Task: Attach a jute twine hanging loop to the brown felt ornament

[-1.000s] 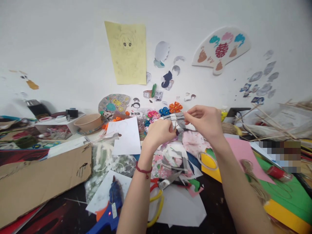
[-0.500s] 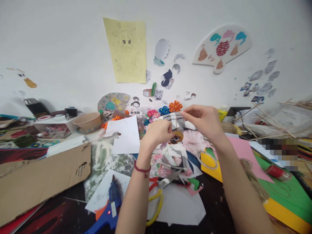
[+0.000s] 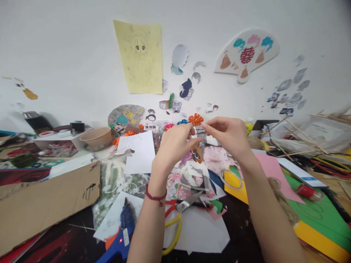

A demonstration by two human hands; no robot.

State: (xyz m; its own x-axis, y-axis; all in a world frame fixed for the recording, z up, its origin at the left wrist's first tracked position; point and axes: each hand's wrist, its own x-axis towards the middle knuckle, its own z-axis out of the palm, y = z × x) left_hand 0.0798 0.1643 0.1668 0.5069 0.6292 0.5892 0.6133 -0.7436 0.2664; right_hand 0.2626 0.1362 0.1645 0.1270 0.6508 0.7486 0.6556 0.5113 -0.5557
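A white, grey and black checked cloth (image 3: 212, 140) shows in part between my two hands, above the clutter in the middle of the table. My right hand (image 3: 229, 135) pinches its upper edge between thumb and forefinger. On the other side my left hand (image 3: 177, 144), with a red string bracelet at the wrist, has its fingers curled at the cloth and its thumb stretched toward the right hand. Much of the cloth is hidden behind the fingers. Just below lies a brown felt piece with an eye (image 3: 196, 154), beside a pink patterned cloth (image 3: 216, 159).
Nearer me lie scissors (image 3: 175, 223) with red and yellow handles and a blue glue gun (image 3: 124, 233) with a lit red light. Cardboard (image 3: 52, 204) covers the left; tape (image 3: 231, 179), twine (image 3: 282, 201) and coloured paper (image 3: 326, 223) lie right. Flower bunches (image 3: 196, 119) stand behind.
My left hand has risen and moved closer to the right hand, its thumb now stretched out. Less of the checked cloth shows. The view has shifted slightly.
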